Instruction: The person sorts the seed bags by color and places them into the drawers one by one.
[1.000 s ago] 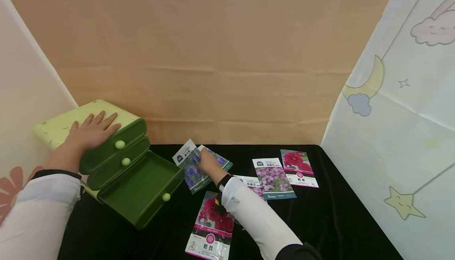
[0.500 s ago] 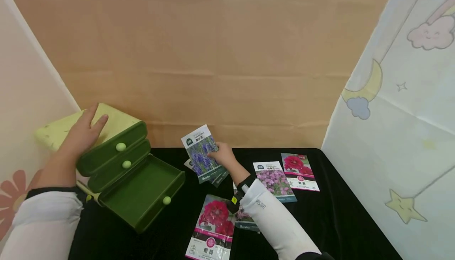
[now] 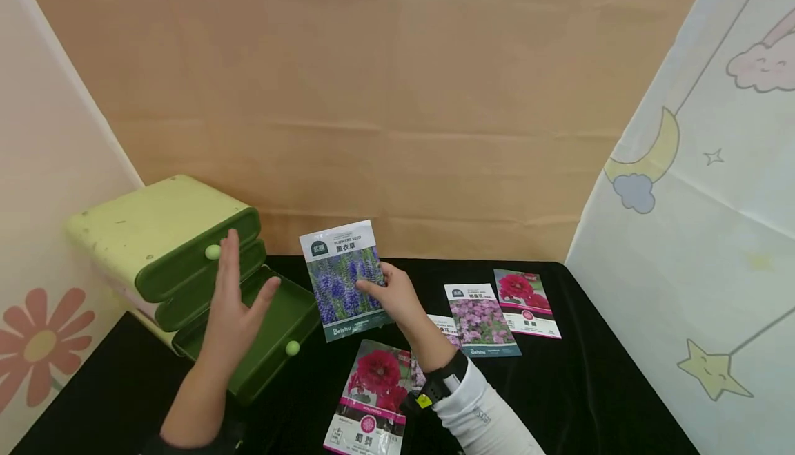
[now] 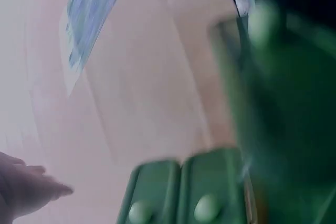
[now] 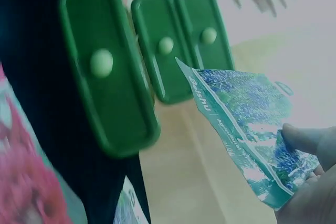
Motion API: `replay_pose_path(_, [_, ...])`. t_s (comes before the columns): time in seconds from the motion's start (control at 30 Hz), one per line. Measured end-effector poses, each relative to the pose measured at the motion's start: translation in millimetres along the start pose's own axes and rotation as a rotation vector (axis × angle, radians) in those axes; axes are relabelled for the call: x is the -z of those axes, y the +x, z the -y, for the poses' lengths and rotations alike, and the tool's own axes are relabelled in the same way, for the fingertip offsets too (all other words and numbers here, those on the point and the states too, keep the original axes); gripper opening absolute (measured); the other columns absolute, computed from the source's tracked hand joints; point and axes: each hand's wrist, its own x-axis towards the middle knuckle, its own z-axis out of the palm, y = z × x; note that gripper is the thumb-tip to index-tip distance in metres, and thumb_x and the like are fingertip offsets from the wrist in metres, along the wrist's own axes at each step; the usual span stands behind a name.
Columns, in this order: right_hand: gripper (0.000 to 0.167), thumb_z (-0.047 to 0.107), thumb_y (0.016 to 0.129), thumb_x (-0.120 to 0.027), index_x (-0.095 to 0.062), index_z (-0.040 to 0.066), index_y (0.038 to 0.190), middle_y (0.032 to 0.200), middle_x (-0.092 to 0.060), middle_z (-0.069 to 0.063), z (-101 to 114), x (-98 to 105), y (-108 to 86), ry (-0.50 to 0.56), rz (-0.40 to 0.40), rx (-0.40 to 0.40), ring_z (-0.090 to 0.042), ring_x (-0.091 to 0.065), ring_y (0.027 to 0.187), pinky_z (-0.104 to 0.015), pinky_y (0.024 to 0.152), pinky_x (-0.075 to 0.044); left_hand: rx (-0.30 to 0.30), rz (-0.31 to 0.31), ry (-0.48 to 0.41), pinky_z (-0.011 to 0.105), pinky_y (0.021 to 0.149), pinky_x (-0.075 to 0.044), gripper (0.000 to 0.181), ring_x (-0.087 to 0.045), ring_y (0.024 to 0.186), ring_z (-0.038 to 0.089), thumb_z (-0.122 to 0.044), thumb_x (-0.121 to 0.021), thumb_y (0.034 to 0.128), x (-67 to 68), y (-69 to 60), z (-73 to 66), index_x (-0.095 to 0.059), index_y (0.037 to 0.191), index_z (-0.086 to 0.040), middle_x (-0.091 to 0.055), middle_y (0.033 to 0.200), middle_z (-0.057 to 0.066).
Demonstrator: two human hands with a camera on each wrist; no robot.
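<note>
My right hand [image 3: 402, 301] holds a lavender seed packet [image 3: 338, 272] upright above the table, thumb on its front and fingers behind. Whether a second packet lies behind it is hidden. My left hand [image 3: 226, 334] is raised with straight fingers and thumb apart, in front of the green drawer box [image 3: 155, 224]. The bottom drawer [image 3: 266, 371] is pulled out, and the hand covers part of it in the head view. The right wrist view shows the packet [image 5: 247, 129] tilted, with the drawer fronts [image 5: 160, 51] beyond it.
A red-flower seed packet [image 3: 373, 386] lies near the table's front. A pink-flower packet [image 3: 481, 320] and another red-flower packet [image 3: 528, 303] lie to the right. One more pink-flower packet [image 3: 447, 327] is partly under my right arm. Paper walls enclose the black-covered table [image 3: 584, 379].
My right hand has lifted the lavender packet from the table and turned it face-on. The left hand has left the box top and moved right and down, in front of the drawers.
</note>
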Motion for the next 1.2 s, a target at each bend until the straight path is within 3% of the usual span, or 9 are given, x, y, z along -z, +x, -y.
replay_pose_path(0.07, [0.041, 0.019, 0.093, -0.066, -0.058, 0.004, 0.130, 0.109, -0.071, -0.018, -1, -1, -9.6, 0.031, 0.033, 0.011, -0.015, -0.069, 0.085, -0.029, 0.076, -0.056, 0.081, 0.068, -0.134, 0.060, 0.118, -0.008, 0.078, -0.001, 0.150, 0.033, -0.022, -0.053, 0.1003, -11.8, -9.1, -2.9, 0.000, 0.157, -0.025, -0.001, 0.164, 0.007])
replay_pose_path(0.2, [0.044, 0.020, 0.095, -0.063, -0.054, 0.004, 0.135, 0.103, -0.072, -0.012, -5, 0, -26.5, 0.068, 0.071, 0.026, -0.010, -0.067, 0.081, -0.026, 0.076, -0.056, 0.221, 0.217, -0.381, 0.029, 0.120, -0.019, 0.066, -0.009, 0.149, 0.034, -0.020, -0.041, 0.1050, -29.8, -21.9, -3.7, 0.000, 0.157, -0.013, -0.011, 0.163, 0.014])
replay_pose_path(0.3, [0.048, 0.022, 0.096, -0.061, -0.050, 0.004, 0.139, 0.076, -0.063, 0.001, -8, 1, -36.7, 0.069, 0.078, 0.024, -0.003, -0.050, 0.059, -0.021, 0.069, -0.049, 0.308, 0.290, -0.517, 0.033, 0.117, -0.023, 0.061, -0.013, 0.148, 0.038, -0.028, -0.034, 0.1069, -37.6, -27.9, -2.5, -0.004, 0.156, -0.007, -0.014, 0.161, 0.020])
replay_pose_path(0.4, [0.050, 0.025, 0.096, -0.061, -0.049, 0.002, 0.139, 0.069, -0.049, 0.008, -9, 0, -42.7, 0.070, 0.080, 0.014, -0.003, -0.039, 0.057, -0.020, 0.067, -0.041, 0.371, 0.337, -0.649, 0.043, 0.114, -0.024, 0.065, -0.015, 0.147, 0.039, -0.035, -0.031, 0.1067, -44.2, -31.7, -0.8, -0.003, 0.155, -0.003, -0.012, 0.160, 0.023])
replay_pose_path(0.53, [0.046, 0.027, 0.096, -0.062, -0.053, 0.003, 0.133, 0.079, -0.058, 0.006, -11, -5, -44.9, 0.089, 0.059, -0.010, -0.005, -0.053, 0.070, -0.022, 0.069, -0.046, 0.445, 0.368, -0.743, 0.030, 0.104, -0.045, 0.064, -0.039, 0.138, 0.028, -0.031, -0.035, 0.1064, -54.0, -37.2, 0.6, -0.005, 0.155, -0.002, -0.022, 0.157, 0.025])
replay_pose_path(0.67, [0.045, 0.029, 0.095, -0.062, -0.055, 0.005, 0.132, 0.101, -0.067, -0.007, -14, -9, -45.0, 0.038, 0.036, 0.011, -0.009, -0.058, 0.084, -0.026, 0.076, -0.050, 0.527, 0.330, -0.752, 0.026, 0.089, -0.053, 0.056, -0.061, 0.112, 0.009, -0.021, -0.044, 0.1039, -61.4, -42.8, 0.8, -0.020, 0.152, -0.006, -0.040, 0.147, 0.025])
replay_pose_path(0.77, [0.046, 0.029, 0.096, -0.062, -0.054, 0.005, 0.134, 0.118, -0.066, -0.016, -16, -10, -44.2, 0.038, 0.050, 0.037, -0.015, -0.066, 0.094, -0.030, 0.081, -0.056, 0.575, 0.286, -0.745, 0.028, 0.087, -0.055, 0.052, -0.066, 0.103, 0.009, -0.017, -0.050, 0.1008, -65.2, -45.1, 1.2, -0.030, 0.148, -0.008, -0.053, 0.136, 0.022])
replay_pose_path(0.9, [0.047, 0.029, 0.096, -0.061, -0.052, 0.004, 0.135, 0.114, -0.068, -0.020, -17, -13, -43.9, 0.073, 0.088, 0.034, -0.023, -0.071, 0.091, -0.031, 0.076, -0.059, 0.620, 0.237, -0.709, 0.030, 0.084, -0.057, 0.048, -0.069, 0.097, 0.012, -0.013, -0.054, 0.0981, -68.7, -45.9, 2.6, -0.038, 0.143, -0.006, -0.065, 0.123, 0.015])
replay_pose_path(1.2, [0.046, 0.029, 0.100, -0.054, -0.048, 0.005, 0.139, 0.119, -0.065, -0.018, -18, -19, -45.1, 0.003, 0.133, 0.056, -0.022, -0.068, 0.097, -0.030, 0.083, -0.056, 0.676, 0.191, -0.596, 0.026, 0.080, -0.057, 0.043, -0.069, 0.092, 0.009, -0.012, -0.052, 0.0993, -69.4, -46.3, 6.9, -0.043, 0.140, -0.002, -0.068, 0.118, 0.013])
